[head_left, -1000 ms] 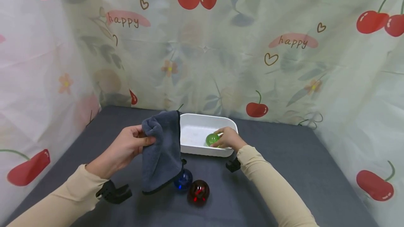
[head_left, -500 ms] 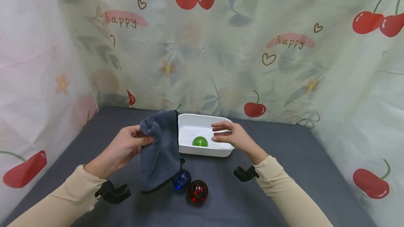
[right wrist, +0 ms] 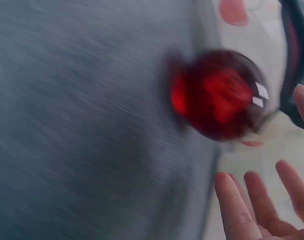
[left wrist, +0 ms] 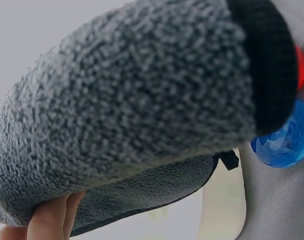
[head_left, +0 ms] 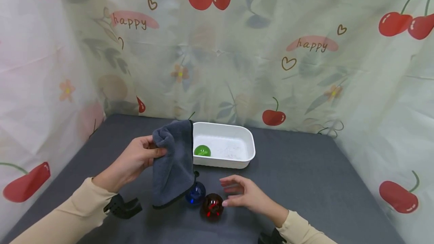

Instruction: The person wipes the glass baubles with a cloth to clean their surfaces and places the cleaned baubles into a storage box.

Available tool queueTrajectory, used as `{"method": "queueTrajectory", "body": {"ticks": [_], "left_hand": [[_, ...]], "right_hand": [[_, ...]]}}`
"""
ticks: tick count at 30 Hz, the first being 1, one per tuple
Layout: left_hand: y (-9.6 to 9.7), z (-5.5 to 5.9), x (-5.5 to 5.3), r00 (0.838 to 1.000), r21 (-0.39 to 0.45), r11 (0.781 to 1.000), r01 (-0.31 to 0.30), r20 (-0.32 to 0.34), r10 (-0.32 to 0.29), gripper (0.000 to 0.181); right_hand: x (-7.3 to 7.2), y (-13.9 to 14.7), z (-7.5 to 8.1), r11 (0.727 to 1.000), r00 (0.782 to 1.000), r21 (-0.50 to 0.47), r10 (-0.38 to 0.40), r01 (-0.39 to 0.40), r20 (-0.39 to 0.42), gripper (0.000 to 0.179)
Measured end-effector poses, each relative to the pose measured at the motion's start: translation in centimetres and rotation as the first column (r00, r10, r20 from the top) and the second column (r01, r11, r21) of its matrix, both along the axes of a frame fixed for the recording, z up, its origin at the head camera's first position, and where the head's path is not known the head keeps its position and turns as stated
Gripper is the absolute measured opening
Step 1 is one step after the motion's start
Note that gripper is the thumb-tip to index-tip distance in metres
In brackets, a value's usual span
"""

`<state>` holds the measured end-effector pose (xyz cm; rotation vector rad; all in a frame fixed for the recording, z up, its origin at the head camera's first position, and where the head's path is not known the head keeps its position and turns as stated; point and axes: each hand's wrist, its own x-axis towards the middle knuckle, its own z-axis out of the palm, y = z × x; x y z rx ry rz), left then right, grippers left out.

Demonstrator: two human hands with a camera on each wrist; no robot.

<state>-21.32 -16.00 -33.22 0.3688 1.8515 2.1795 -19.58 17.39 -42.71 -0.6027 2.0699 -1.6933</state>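
Observation:
My left hand [head_left: 140,155] pinches a dark grey cloth [head_left: 173,165] by its upper corner, so it hangs down over the table. In the left wrist view the cloth [left wrist: 121,95] fills most of the frame. My right hand [head_left: 249,195] has its fingers spread, right beside a clear red ball [head_left: 212,206] on the table. The right wrist view shows the red ball [right wrist: 224,95] beyond the fingertips, blurred. A clear blue ball [head_left: 196,194] lies next to the red one, partly behind the cloth's lower edge. Inside the white tray [head_left: 249,157] rests a green ball [head_left: 202,150].
The tray stands behind the balls on the dark grey tabletop [head_left: 298,176], its left end hidden by the cloth. A printed curtain [head_left: 217,67] with cherries encloses the back and both sides.
My right hand has released the green ball in the tray and come back toward the red ball. The green ball has rolled left inside the tray. My left hand stays nearly still.

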Motion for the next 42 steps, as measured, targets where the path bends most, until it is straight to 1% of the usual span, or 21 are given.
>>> {"method": "queueTrajectory", "body": {"ticks": [3, 6, 12, 17, 20, 25, 28, 31, 34, 38, 42], "left_hand": [[0.0, 0.0, 0.0, 1.000, -0.002, 1.000, 0.004, -0.002, -0.004, 0.016], [0.1, 0.0, 0.0, 1.000, -0.005, 1.000, 0.001, -0.004, -0.001, 0.016], [0.1, 0.1, 0.0, 1.000, 0.000, 1.000, 0.004, -0.007, -0.004, 0.016], [0.0, 0.2, 0.1, 1.000, -0.006, 1.000, 0.004, -0.010, -0.004, 0.016], [0.0, 0.2, 0.1, 1.000, -0.007, 1.000, 0.004, -0.012, -0.004, 0.016], [-0.1, 0.2, 0.1, 1.000, -0.009, 1.000, 0.002, -0.014, -0.002, 0.017], [-0.1, 0.2, 0.1, 1.000, -0.009, 1.000, 0.003, -0.012, -0.003, 0.017], [-0.1, 0.1, 0.1, 1.000, -0.008, 1.000, 0.000, -0.003, 0.000, 0.016], [0.0, 0.0, 0.1, 1.000, -0.006, 1.000, -0.003, 0.004, 0.003, 0.015], [0.1, 0.1, 0.1, 1.000, -0.003, 1.000, -0.006, -0.001, 0.006, 0.014], [0.1, 0.2, 0.1, 1.000, -0.010, 1.000, -0.009, -0.008, 0.009, 0.014]], "right_hand": [[0.7, -0.3, -1.1, 1.000, 0.999, 0.003, 0.001, -0.002, 0.050, 0.066], [1.2, -0.8, -1.7, 1.000, 0.998, 0.012, -0.010, 0.009, 0.059, 0.070], [1.6, -1.9, -2.3, 0.995, 0.998, 0.081, -0.059, 0.058, 0.015, 0.073], [1.6, -2.5, -2.6, 0.990, 0.998, 0.127, -0.062, 0.062, -0.006, 0.073], [1.5, -2.7, -2.7, 0.987, 0.998, 0.145, -0.065, 0.067, -0.024, 0.070], [1.5, -2.8, -2.6, 0.984, 0.997, 0.168, -0.060, 0.067, -0.045, 0.060], [1.6, -2.9, -2.5, 0.982, 0.997, 0.177, -0.062, 0.070, -0.048, 0.057], [1.6, -2.7, -2.5, 0.981, 0.997, 0.179, -0.063, 0.068, -0.035, 0.056], [1.7, -2.3, -2.3, 0.981, 0.998, 0.183, -0.064, 0.063, 0.000, 0.055], [1.8, -1.6, -1.7, 0.983, 0.997, 0.172, -0.065, 0.059, 0.030, 0.057], [1.9, -1.0, -0.6, 0.987, 0.998, 0.149, -0.060, 0.059, 0.006, 0.058]]}}
